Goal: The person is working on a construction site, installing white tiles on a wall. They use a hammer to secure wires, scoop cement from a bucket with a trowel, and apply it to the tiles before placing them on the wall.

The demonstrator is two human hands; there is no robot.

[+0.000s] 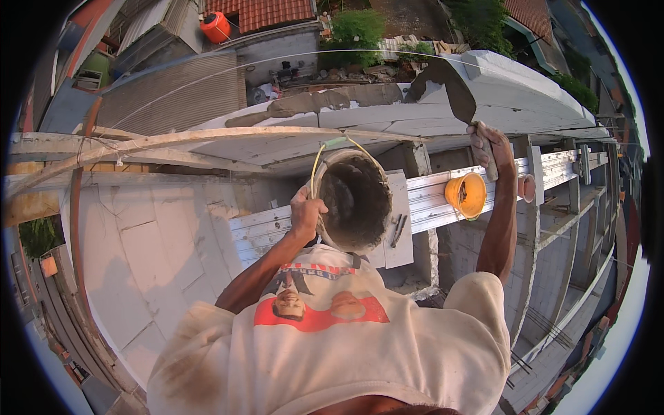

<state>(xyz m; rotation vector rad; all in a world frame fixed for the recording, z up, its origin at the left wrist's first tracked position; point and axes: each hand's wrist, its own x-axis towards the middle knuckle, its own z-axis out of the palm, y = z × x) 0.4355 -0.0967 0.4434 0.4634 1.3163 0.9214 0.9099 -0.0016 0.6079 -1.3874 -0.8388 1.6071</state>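
My left hand [306, 211] is closed around the left rim of a mortar-smeared bucket [375, 200], which tilts so its inside shows grey mortar remains. The bucket's wire handle with a green grip [336, 142] lies over its far side. In my raised right hand [492, 146] is the handle of a trowel. The trowel's blade [460, 100] points away from me, over the face of the white block wall [370, 116], beside wet mortar. A band of grey mortar [335, 99] runs along part of the wall's top.
A metal plank [430, 200] carries a yellow bucket [465, 196] and a pale board [398, 254] with a dark slim tool [399, 230]. A wooden rail [270, 132] crosses before the wall. A string [290, 54] stretches above it. Scaffold frames [532, 256] stand right; rooftops lie below.
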